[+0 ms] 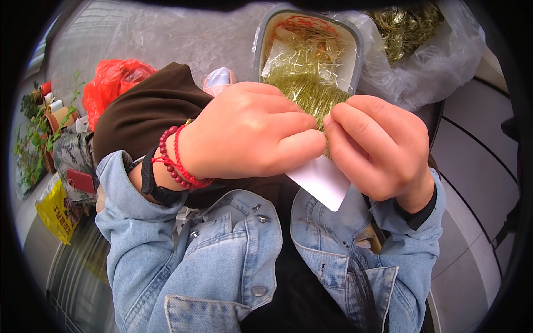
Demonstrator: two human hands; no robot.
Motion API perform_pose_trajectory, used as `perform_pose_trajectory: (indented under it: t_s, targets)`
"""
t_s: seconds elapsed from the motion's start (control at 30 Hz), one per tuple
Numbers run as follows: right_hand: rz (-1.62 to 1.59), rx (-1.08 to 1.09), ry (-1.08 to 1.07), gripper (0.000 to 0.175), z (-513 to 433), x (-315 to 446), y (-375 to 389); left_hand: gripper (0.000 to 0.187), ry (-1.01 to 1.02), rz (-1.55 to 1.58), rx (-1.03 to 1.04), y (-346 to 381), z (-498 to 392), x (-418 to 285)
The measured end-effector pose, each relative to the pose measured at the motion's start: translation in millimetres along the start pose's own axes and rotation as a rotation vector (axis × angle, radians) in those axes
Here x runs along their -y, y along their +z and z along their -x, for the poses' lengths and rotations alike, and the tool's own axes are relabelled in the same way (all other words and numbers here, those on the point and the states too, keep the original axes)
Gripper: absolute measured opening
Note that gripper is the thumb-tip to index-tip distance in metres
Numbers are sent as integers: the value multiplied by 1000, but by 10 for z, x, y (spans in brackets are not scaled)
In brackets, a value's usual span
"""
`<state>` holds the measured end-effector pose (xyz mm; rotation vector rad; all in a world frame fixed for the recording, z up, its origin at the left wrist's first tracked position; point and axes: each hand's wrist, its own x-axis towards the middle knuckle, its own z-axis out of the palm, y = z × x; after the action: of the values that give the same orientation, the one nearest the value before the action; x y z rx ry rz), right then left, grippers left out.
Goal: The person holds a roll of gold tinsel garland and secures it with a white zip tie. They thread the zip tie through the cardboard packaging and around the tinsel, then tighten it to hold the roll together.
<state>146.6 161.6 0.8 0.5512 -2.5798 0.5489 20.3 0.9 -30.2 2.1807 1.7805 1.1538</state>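
Observation:
My left hand (254, 131) is closed over a white card (322, 181), whose rounded corner sticks out below my fingers. Gold tinsel fringe (310, 93) fans out beyond the knuckles on the far side of the card. Close beside it, my right hand (374, 145) pinches the fringe's edge between thumb and fingers, touching the card too. A narrow band of gold material shows between the two hands. The fingertips of my left hand are hidden beneath it.
A grey-rimmed bin (360, 62) holding loose tinsel and scraps stands ahead. To its right lies a clear plastic bag (433, 79) with more gold tinsel (404, 29). On the left are a red plastic bag (112, 83), a red phone (81, 180), a yellow bag (60, 210) and potted plants (37, 137).

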Motion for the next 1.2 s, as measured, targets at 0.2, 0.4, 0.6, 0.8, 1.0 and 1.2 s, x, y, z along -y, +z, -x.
perform_pose_trajectory:
  t_s: [0.2,0.4,0.6,0.8,1.0,1.2]
  targets:
    - [-19,48,-9,33,-15,-13,-36,14,-6,15,13,0,16,3]
    - [-44,58,-13,35,-21,-33,-44,14,-10,15,24,-20,5,15]
    - [-124,105,16,38,-7,-42,-49,19,-37,37,164,-113,-3,18]
    - [-278,90,21,30,-12,-174,7,24,-103,116,135,-86,-19,42]
    - [-426,125,78,24,-41,-267,-25,35,-201,174,58,-54,-47,39]
    - [-406,-5,237,19,-86,-341,-140,38,-395,205,41,-146,-72,76]
